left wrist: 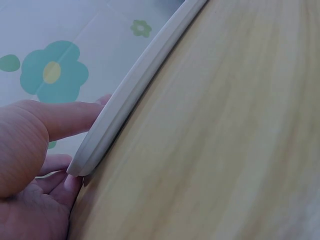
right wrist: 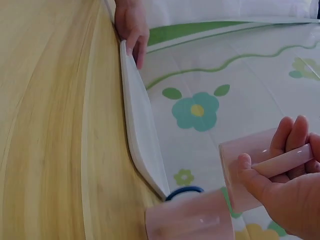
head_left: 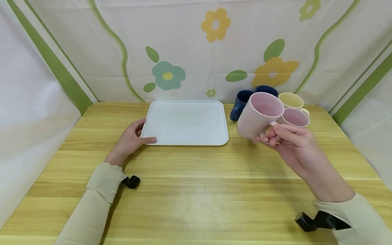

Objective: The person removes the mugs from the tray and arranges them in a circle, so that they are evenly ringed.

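My right hand (head_left: 301, 149) holds a pink mug (head_left: 252, 120) by its handle, raised off the table and tilted. In the right wrist view, fingers and thumb close round that handle. At the left front corner of a white tray (head_left: 185, 122), my left hand (head_left: 128, 139) pinches the rim. Its thumb lies over the edge, with other fingers at the side and underneath in the left wrist view. The tray lies on the table with nothing on it. Behind the held mug stand a second pink mug (head_left: 297, 119), a yellow mug (head_left: 291, 99) and two dark blue mugs (head_left: 239, 108), partly hidden.
The wooden table (head_left: 190, 197) ends at a white curtain (head_left: 183, 30) with printed flowers along the back. White fabric also hangs at both sides. The standing mugs sit close together at the back right, just right of the tray.
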The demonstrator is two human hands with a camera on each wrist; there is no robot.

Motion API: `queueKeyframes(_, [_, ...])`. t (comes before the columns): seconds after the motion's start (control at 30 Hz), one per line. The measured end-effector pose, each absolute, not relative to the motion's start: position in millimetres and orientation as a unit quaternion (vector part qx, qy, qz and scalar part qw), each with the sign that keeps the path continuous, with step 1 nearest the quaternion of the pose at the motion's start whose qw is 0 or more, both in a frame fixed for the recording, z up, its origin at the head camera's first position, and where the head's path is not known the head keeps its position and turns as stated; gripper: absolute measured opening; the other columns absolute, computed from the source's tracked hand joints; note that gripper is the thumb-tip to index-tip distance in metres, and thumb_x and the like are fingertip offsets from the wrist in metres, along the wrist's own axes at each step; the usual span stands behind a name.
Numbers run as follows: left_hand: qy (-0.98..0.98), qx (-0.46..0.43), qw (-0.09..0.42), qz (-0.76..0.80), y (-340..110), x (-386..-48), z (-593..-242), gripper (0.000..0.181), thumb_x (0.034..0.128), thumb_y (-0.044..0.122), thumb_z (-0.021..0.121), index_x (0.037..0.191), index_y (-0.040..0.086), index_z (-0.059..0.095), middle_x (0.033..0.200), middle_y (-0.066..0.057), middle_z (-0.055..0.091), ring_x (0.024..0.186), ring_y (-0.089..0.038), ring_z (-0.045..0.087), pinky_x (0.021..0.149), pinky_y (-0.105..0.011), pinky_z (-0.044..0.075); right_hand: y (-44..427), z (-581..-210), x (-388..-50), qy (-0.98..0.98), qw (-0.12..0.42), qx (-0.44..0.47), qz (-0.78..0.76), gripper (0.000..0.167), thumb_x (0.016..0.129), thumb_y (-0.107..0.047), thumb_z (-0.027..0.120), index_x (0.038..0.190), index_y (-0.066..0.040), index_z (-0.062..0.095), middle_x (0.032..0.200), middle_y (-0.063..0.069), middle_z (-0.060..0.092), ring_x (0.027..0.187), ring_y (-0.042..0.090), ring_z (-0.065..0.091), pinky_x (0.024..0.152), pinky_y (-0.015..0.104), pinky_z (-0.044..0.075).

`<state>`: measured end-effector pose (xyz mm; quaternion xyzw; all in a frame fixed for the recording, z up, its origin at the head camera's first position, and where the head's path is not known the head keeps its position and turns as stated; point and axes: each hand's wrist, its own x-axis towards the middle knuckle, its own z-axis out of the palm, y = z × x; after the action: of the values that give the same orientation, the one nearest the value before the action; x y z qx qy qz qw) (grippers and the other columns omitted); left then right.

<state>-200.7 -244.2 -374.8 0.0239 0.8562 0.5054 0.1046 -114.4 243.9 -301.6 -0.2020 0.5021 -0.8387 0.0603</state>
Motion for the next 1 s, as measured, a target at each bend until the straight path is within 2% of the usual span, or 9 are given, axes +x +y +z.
queueKeyframes(0.33, [0.857,0.02,0.107,0.503,-244.9,-202.3,-377.1,0.107,0.0921,0.022,0.085,0.171,0.005,0.015,0.175,-0.018,0.025,0.16,-0.04,0.031,0.131,-0.055,0.03,289.6,-307.5,-100.0,0.443,0.054,-0.192,-0.874,0.049,0.11,0.013,0.021,0.106,0.022,0.069,0.093,0.025,0.074,0.085,0.032,0.073,0.1,0.049,0.063])
queueKeyframes(0.63, [0.855,0.025,0.104,0.507,-245.4,-202.1,-377.5,0.106,0.0923,0.021,0.085,0.17,0.004,0.015,0.175,-0.019,0.026,0.159,-0.04,0.033,0.131,-0.055,0.031,312.0,-317.8,-98.0,0.417,0.083,-0.206,-0.881,0.056,0.111,0.011,0.014,0.109,0.022,0.068,0.1,0.026,0.076,0.094,0.034,0.077,0.104,0.047,0.061])
queueKeyframes(0.8, [0.857,0.023,0.104,0.505,-245.1,-201.6,-376.7,0.106,0.0925,0.022,0.085,0.17,0.004,0.015,0.175,-0.019,0.026,0.16,-0.04,0.032,0.131,-0.055,0.03,310.9,-326.0,-98.4,0.428,0.076,-0.187,-0.881,0.053,0.111,0.011,0.017,0.108,0.022,0.069,0.098,0.026,0.076,0.098,0.037,0.077,0.103,0.045,0.061])
queueKeyframes(1.0, [0.855,0.02,0.105,0.508,-244.5,-201.5,-376.4,0.107,0.0922,0.022,0.085,0.17,0.005,0.015,0.175,-0.019,0.026,0.159,-0.039,0.033,0.131,-0.055,0.031,304.9,-334.2,-97.5,0.461,0.06,-0.132,-0.875,0.046,0.111,0.01,0.027,0.107,0.017,0.073,0.095,0.021,0.076,0.092,0.033,0.077,0.099,0.04,0.063])
